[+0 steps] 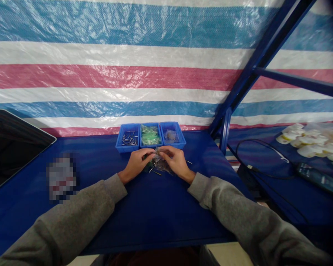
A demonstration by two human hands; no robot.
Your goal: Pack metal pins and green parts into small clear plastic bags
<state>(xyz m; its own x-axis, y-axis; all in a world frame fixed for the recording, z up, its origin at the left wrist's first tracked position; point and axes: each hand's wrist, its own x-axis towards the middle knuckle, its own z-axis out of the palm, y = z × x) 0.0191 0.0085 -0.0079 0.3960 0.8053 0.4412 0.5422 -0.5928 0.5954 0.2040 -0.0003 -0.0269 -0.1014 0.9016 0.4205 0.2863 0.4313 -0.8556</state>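
Observation:
My left hand and my right hand meet over the table, just in front of three blue bins. Both are closed, their fingertips pinching a small clear plastic bag between them. Under the hands lie more clear bags, partly hidden by my right hand. Thin metal pieces, like screws or small bits, lie below the fingers. Something dark green shows beside my left fingers. The left bin holds loose metal pieces, the middle bin green packets, and the right bin clear bags.
A dark screen stands at the left, with a pixelated item on the blue table. One thin metal piece lies right of my hand. Past the blue metal frame are a black cable and several white rolls.

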